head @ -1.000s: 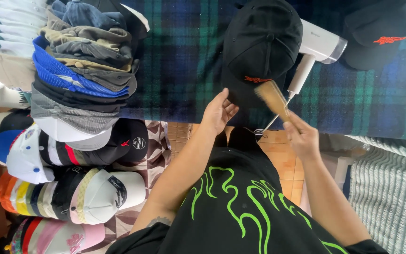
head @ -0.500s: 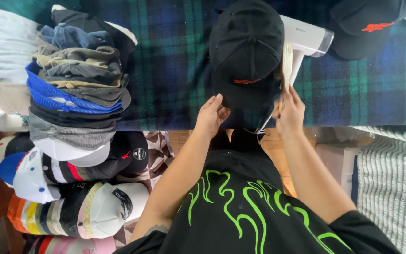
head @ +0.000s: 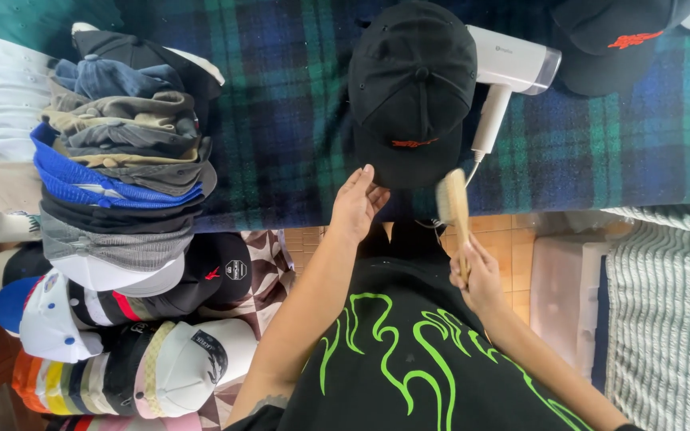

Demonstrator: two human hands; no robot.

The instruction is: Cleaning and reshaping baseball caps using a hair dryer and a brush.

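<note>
A black cap [head: 413, 92] is laid crown-up on the plaid-covered tabletop [head: 281, 136], its brim turned toward the person. The brim's near edge is touched by the left hand [head: 354, 203], fingers together and extended, apparently so the cap is kept from sliding. Just right of the cap, a wooden brush [head: 453, 203] is gripped by its handle in the closed right hand [head: 477, 275], bristle head raised toward the brim. A white hair dryer [head: 509, 72] lies touching the cap's right side, within easy reach. Well left of the cap, a stack of caps [head: 121, 160] is piled, with another black cap [head: 608, 40] to the right.
</note>
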